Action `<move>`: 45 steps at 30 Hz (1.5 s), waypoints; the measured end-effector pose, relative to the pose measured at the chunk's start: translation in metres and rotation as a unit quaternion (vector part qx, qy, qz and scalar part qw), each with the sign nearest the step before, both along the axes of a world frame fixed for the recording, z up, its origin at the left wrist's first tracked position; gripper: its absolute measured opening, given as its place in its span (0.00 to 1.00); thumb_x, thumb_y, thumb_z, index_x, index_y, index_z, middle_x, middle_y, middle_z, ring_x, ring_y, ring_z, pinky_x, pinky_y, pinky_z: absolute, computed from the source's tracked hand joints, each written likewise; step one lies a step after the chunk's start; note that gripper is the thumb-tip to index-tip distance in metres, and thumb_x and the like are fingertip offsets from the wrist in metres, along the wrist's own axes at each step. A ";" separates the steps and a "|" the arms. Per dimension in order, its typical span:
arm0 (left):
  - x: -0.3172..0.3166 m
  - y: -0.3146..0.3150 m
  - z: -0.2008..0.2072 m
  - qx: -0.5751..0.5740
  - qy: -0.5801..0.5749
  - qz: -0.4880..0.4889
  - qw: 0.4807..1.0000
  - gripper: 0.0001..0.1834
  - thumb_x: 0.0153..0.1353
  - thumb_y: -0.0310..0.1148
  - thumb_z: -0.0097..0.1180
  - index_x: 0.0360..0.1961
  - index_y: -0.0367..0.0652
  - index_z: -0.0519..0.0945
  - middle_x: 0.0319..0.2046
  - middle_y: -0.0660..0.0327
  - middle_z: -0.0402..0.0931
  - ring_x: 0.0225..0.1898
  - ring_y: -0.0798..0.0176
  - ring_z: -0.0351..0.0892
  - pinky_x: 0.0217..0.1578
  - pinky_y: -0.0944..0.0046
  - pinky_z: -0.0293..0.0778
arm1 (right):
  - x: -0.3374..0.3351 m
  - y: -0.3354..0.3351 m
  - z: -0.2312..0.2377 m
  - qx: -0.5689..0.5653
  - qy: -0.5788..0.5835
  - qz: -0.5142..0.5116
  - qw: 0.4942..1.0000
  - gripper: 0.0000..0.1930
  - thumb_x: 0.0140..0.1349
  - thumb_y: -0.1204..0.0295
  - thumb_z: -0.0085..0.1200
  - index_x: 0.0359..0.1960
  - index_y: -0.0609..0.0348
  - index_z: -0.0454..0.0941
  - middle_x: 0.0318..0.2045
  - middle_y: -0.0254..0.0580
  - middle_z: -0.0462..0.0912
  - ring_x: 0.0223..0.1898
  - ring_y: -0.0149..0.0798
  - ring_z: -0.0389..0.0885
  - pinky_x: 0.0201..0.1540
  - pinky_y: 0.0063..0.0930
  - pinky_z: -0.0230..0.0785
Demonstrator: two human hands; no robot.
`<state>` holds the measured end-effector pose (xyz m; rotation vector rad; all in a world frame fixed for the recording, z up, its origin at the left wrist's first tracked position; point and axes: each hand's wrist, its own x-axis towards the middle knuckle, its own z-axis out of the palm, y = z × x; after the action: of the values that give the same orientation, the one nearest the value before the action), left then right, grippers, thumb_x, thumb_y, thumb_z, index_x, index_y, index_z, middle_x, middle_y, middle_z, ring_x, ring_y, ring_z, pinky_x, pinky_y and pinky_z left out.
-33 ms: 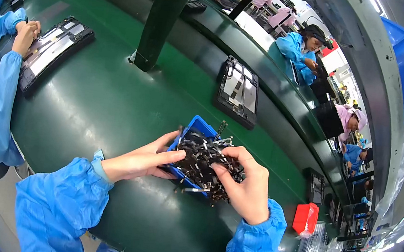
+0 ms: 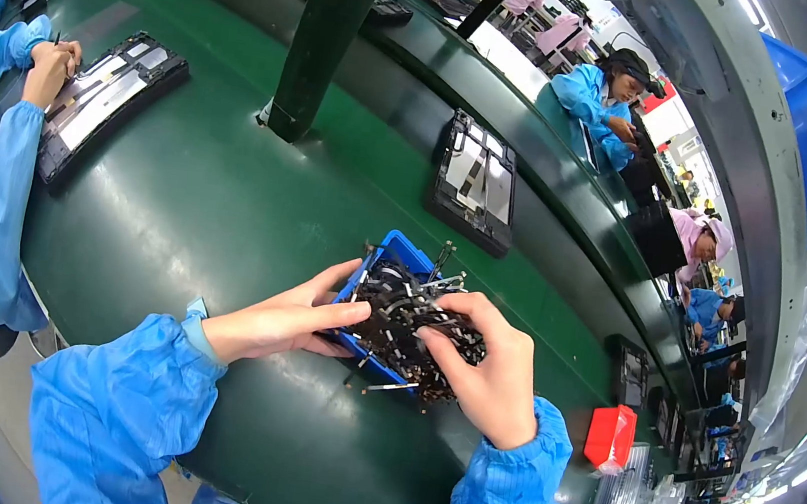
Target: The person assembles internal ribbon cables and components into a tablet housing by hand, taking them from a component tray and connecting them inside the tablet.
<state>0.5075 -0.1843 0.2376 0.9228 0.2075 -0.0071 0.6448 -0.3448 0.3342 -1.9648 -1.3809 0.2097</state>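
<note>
A small blue plastic bin [image 2: 402,248] is heaped with thin black flex cables [image 2: 398,314] that have pale, metallic ends, some poking past its rim. My left hand [image 2: 290,317] grips the bin from its left side, thumb over the rim and the other fingers underneath. At the right of the heap, my right hand [image 2: 491,363] has its thumb and forefinger curled into the cables, with some between them. Which single cable the fingertips pinch, if any, is lost in the tangle.
Beyond the bin, an opened flat black device [image 2: 477,186] lies near a dark green post [image 2: 327,41]. At left, a co-worker's hands [image 2: 51,73] work on another opened device [image 2: 111,105]. A red bin [image 2: 610,437] stands at right beside clear plastic trays [image 2: 617,500].
My right fingertips have shifted slightly left within the heap, and the cables around them have been stirred. My left hand and the blue bin stay nearly in place.
</note>
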 end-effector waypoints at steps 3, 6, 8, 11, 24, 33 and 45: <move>0.001 -0.006 -0.002 0.029 0.003 -0.009 1.000 0.52 0.63 0.49 0.58 0.73 0.47 0.34 0.64 0.48 0.56 0.65 0.51 0.60 0.62 0.43 0.62 | 0.007 -0.008 0.003 0.023 -0.020 -0.003 1.000 0.13 0.52 0.77 0.64 0.40 0.63 0.79 0.34 0.45 0.85 0.35 0.39 0.86 0.40 0.27 0.76; 0.003 -0.013 -0.002 0.038 0.009 -0.018 0.999 0.52 0.63 0.49 0.58 0.73 0.47 0.34 0.64 0.48 0.56 0.65 0.52 0.60 0.62 0.43 0.63 | 0.009 -0.016 0.005 0.022 -0.017 -0.003 1.000 0.12 0.52 0.79 0.64 0.39 0.63 0.81 0.34 0.44 0.85 0.35 0.35 0.85 0.40 0.25 0.76; 0.004 -0.015 -0.001 0.040 0.012 -0.018 0.999 0.52 0.62 0.48 0.59 0.73 0.47 0.35 0.64 0.48 0.57 0.65 0.52 0.60 0.61 0.43 0.63 | 0.012 -0.023 0.004 0.078 0.023 -0.050 0.995 0.12 0.52 0.79 0.64 0.39 0.62 0.82 0.33 0.43 0.85 0.34 0.32 0.85 0.40 0.24 0.75; 0.004 -0.017 0.001 0.047 0.003 -0.027 0.999 0.52 0.62 0.48 0.59 0.73 0.47 0.36 0.64 0.49 0.57 0.65 0.52 0.59 0.61 0.44 0.63 | 0.011 -0.030 0.004 0.073 0.048 -0.065 0.994 0.11 0.52 0.79 0.64 0.38 0.63 0.82 0.33 0.41 0.86 0.34 0.29 0.83 0.40 0.23 0.75; 0.002 -0.009 0.018 0.056 0.001 0.036 0.998 0.42 0.62 0.38 0.59 0.73 0.52 0.49 0.62 0.61 0.65 0.59 0.63 0.69 0.54 0.55 0.73 | 0.026 -0.056 0.017 0.247 0.142 -0.076 0.956 0.13 0.55 0.83 0.63 0.42 0.66 0.78 0.34 0.35 0.81 0.34 0.24 0.78 0.38 0.17 0.71; 0.005 -0.001 0.016 0.091 0.041 0.023 0.995 0.41 0.63 0.42 0.57 0.71 0.49 0.50 0.59 0.59 0.67 0.56 0.63 0.72 0.54 0.55 0.74 | 0.022 -0.050 0.027 0.319 0.185 -0.061 0.928 0.13 0.56 0.82 0.63 0.43 0.64 0.77 0.33 0.35 0.82 0.33 0.23 0.78 0.35 0.14 0.69; 0.005 -0.012 0.019 0.060 0.034 0.045 0.997 0.35 0.64 0.41 0.56 0.69 0.49 0.56 0.57 0.61 0.71 0.52 0.63 0.75 0.52 0.54 0.75 | 0.029 -0.064 0.049 0.408 0.183 -0.007 0.895 0.17 0.54 0.84 0.63 0.47 0.63 0.75 0.36 0.39 0.83 0.36 0.27 0.80 0.40 0.17 0.71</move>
<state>0.5124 -0.1963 0.2567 1.0323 0.3158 0.0575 0.6740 -0.4087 0.3833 -1.1553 -0.9710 -0.0200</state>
